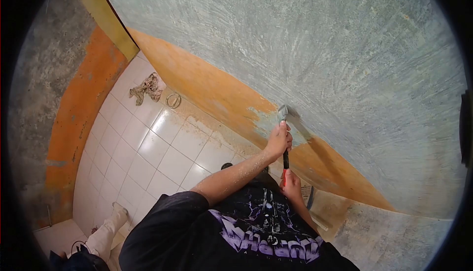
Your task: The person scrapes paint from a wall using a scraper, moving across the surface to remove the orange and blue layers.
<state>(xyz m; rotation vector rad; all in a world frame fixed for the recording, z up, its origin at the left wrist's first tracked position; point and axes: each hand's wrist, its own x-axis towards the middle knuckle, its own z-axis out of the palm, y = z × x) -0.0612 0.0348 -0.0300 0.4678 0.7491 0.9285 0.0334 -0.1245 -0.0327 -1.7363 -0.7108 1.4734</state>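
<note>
A long-handled scraper has its metal head against the wall, at the border between the grey surface and the orange band. Closed around the upper shaft, just below the head, is my left hand. Lower down, my right hand grips the red part of the handle near my shirt. Around the blade, orange paint gives way to a patch of bare grey-green. Pale dust speckles my left forearm.
Debris lies on the white tiled floor along the wall base. A crumpled cloth and a ring-shaped object are at upper left. Another person's leg shows at lower left. A brush-like object is beyond my right arm.
</note>
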